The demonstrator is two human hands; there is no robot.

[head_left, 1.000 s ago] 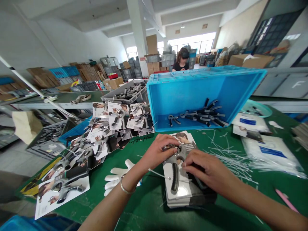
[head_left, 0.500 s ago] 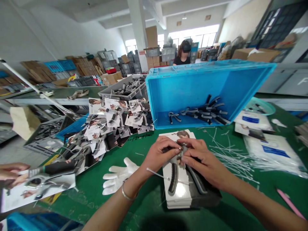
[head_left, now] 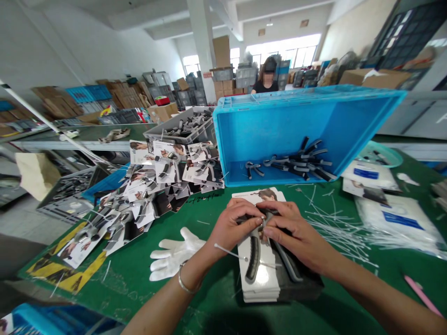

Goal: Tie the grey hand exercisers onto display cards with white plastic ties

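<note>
My left hand [head_left: 240, 224] and my right hand [head_left: 291, 235] meet at the top of a hand grip strengthener [head_left: 253, 258] with black and grey handles. Fingers of both hands pinch around its spring end, which they largely cover. It lies on a stack of printed cards [head_left: 260, 295], its two handles spread toward me. A white zip tie [head_left: 228, 250] sticks out to the left past my left wrist, beside the left handle. Left of that wrist, a white glove [head_left: 172, 255] lies flat on the green table [head_left: 139, 298].
Ahead, a blue crate [head_left: 275, 125] on its side holds several grip strengtheners. Carded grips [head_left: 167, 170] are heaped to the left. Loose zip ties [head_left: 335, 228] and bagged ones [head_left: 401, 216] lie right, near a pink tool [head_left: 422, 295]. A person [head_left: 267, 79] is beyond the crate.
Another person's hand and the carded grip it held have left the view at left, exposing yellow-black tape and another carded grip. My hands have barely moved.
</note>
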